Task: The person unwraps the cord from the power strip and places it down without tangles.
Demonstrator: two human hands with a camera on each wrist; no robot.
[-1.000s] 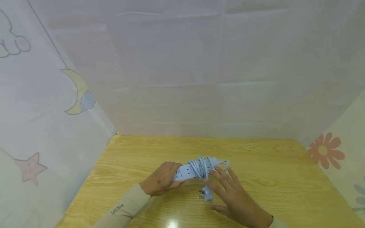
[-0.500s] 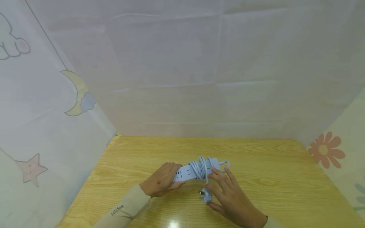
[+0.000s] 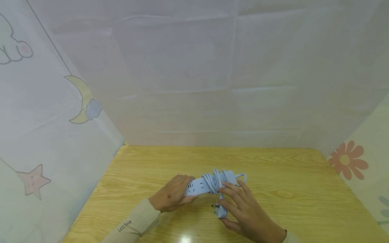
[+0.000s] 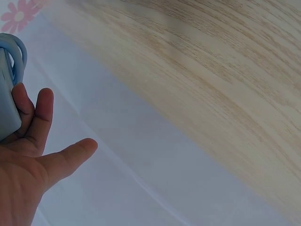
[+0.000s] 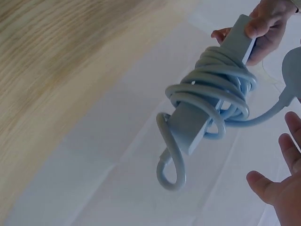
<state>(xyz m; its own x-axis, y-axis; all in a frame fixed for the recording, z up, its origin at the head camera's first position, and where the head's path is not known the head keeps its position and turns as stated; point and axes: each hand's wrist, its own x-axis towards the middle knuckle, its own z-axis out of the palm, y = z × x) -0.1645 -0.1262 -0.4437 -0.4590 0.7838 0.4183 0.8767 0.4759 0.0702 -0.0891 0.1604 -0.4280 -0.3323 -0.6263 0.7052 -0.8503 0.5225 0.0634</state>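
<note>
My left hand grips one end of a white power strip, held up over the table in the head view. Its cord is wound several times around the strip's middle, and a small loop sticks out past the far end. The plug hangs below the strip with its prongs to the left. My right hand pinches that plug between thumb and index finger; its other fingers stay spread near the coils. In the right wrist view the plug is cut by the frame's right edge, so the pinching fingertips are mostly hidden.
A wood-grain table lies beneath both hands. Pale sheets enclose it at the back and sides; the left one carries a printed moon and star, the right one a red flower.
My right hand has moved left and its thumb and index finger have taken hold of the plug. The strip has dipped slightly, while my left hand keeps its grip.
</note>
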